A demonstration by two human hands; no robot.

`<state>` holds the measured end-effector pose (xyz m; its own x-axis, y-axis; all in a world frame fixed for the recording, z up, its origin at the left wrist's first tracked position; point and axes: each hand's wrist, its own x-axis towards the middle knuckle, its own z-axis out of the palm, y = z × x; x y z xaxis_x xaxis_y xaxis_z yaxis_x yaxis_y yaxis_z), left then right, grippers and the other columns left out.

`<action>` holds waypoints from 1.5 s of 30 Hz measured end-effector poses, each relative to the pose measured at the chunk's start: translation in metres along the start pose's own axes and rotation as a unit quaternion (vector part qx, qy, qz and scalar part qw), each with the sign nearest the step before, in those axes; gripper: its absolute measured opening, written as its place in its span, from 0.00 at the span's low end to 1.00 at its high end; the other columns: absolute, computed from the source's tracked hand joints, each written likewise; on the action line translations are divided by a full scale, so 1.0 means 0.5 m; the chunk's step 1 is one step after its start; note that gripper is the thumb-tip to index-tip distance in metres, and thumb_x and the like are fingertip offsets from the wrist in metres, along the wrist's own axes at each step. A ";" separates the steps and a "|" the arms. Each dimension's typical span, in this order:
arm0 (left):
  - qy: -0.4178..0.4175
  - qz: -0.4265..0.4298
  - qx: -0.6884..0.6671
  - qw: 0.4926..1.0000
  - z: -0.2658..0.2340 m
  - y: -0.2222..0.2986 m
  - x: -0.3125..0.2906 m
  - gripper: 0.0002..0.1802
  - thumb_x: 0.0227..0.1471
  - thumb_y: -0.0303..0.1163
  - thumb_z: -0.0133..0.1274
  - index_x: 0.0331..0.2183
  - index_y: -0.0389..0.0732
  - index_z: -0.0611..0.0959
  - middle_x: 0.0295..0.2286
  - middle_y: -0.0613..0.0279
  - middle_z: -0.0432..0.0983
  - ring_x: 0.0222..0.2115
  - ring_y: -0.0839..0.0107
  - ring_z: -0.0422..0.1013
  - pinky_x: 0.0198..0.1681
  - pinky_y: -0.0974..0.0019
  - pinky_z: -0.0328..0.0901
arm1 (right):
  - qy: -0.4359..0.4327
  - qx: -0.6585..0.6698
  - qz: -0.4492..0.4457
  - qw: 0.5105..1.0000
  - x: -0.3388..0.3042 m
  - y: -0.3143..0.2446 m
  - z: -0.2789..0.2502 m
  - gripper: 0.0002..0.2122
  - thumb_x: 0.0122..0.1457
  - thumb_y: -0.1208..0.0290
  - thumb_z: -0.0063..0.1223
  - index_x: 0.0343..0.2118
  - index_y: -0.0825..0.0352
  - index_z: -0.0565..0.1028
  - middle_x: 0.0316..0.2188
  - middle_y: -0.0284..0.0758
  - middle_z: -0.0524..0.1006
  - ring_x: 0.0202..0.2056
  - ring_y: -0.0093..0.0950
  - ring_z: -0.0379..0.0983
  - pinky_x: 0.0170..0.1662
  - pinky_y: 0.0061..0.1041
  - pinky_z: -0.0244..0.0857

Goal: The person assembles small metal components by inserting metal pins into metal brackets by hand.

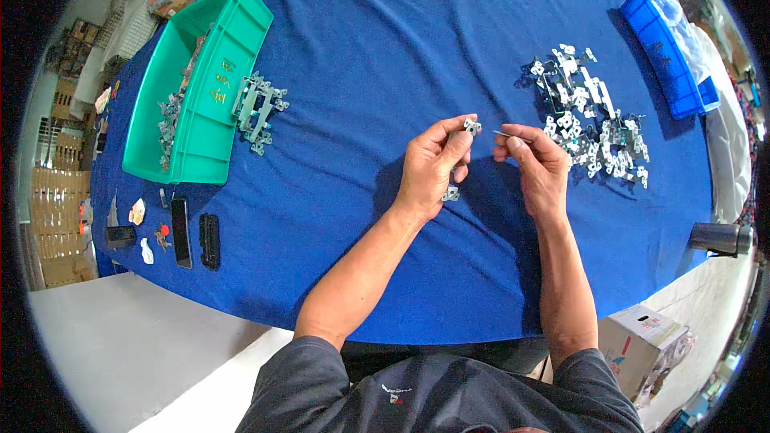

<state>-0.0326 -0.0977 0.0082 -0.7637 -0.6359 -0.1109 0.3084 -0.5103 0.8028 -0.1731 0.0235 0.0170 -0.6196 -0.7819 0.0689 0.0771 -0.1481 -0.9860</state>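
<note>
Over the middle of the blue cloth, my left hand [429, 168] is closed round a small silvery metal bracket [473, 127]. One end of the bracket shows above the thumb and another bit below the palm; the fingers hide its middle. Close by on the right, my right hand [541, 168] pinches a thin metal pin [501, 134] between thumb and fingers, its tip pointing toward the bracket. A small gap separates the two hands. Beyond my right hand lies a loose heap of similar metal brackets [597, 100].
At the left stands a green plastic bin [212, 112] with metal parts inside, and a stack of brackets [261, 108] lies beside it. A phone [182, 232] and a black case [209, 242] rest near the front left edge. A blue bin [662, 56] sits far right, above a dark cylinder [718, 238].
</note>
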 end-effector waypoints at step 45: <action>-0.053 0.000 0.084 0.995 -0.002 0.002 0.000 0.15 0.62 0.30 0.57 0.49 0.37 0.84 0.49 0.63 0.79 0.36 0.81 0.75 0.32 0.77 0.70 | -0.078 -0.061 -0.045 0.994 0.000 0.008 -0.001 0.11 0.60 0.76 0.63 0.45 0.69 0.76 0.38 0.31 0.78 0.39 0.19 0.75 0.44 0.20 0.69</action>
<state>-0.0320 -0.0988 0.0083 -0.8219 -0.5668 -0.0565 0.2153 -0.4010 0.8904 -0.1732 0.0234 0.0131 -0.4911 -0.8540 0.1719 -0.0744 -0.1554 -0.9850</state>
